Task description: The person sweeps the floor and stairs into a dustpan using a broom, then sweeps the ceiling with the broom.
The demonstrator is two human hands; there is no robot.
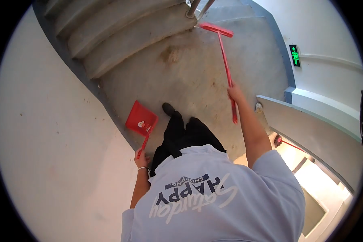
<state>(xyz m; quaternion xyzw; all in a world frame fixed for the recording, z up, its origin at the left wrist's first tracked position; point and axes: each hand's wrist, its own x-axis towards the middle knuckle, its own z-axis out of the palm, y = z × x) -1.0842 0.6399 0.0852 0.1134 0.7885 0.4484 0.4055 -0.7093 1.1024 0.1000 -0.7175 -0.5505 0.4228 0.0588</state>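
Observation:
My left hand (pixel 141 159), low beside the wall, is closed around the handle of a red dustpan (pixel 134 117). The pan has a white sticker and hangs out past my left hip, close to the wall's base. Out in front on the right, my right hand (pixel 236 94) grips the red handle of a broom (pixel 225 56). The broom's wide red head (pixel 216 29) is at the far side of the landing, next to the foot of a metal railing post. Whether its bristles touch the floor I cannot tell.
Concrete steps (pixel 129 38) curve up at the far left, and more steps (pixel 238 16) lie beyond the railing (pixel 192 9). A door (pixel 306 121) stands ajar on the right, with a red-handled mop or brush (pixel 278 140) behind it. Brown stains (pixel 172 55) mark the landing floor.

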